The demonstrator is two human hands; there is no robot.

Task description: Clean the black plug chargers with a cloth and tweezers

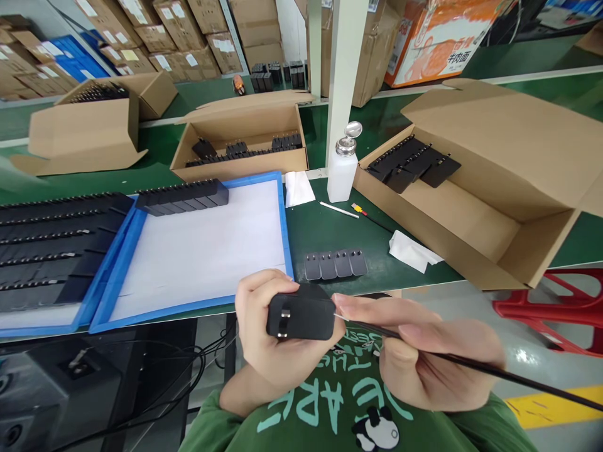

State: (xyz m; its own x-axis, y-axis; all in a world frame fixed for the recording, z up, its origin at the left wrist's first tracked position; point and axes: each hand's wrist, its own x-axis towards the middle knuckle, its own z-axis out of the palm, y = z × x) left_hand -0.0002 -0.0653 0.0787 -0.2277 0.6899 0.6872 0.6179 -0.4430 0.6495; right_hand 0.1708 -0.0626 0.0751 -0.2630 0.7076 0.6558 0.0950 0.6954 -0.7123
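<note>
A black power adapter with metal prongs (301, 312) lies in my left hand (277, 345), whose fingers wrap round it. My right hand (428, 351) pinches a thin black rod (461, 359) with a fine light tip. That tip meets the right end of the adapter. Beyond my hands, several black adapters (335, 265) lie in a row on the green table (311, 226). To the left, a blue-rimmed white tray (202, 245) holds a row of black adapters (183, 197) along its far edge.
Another tray of black adapters (47, 251) stands at the far left. Open cardboard boxes (245, 166) (485, 220) hold more. A white pump bottle (342, 172), white cloths (299, 188) (412, 250), a white stick (339, 209) and a cable (372, 218) lie between. A red stool (551, 314) is right.
</note>
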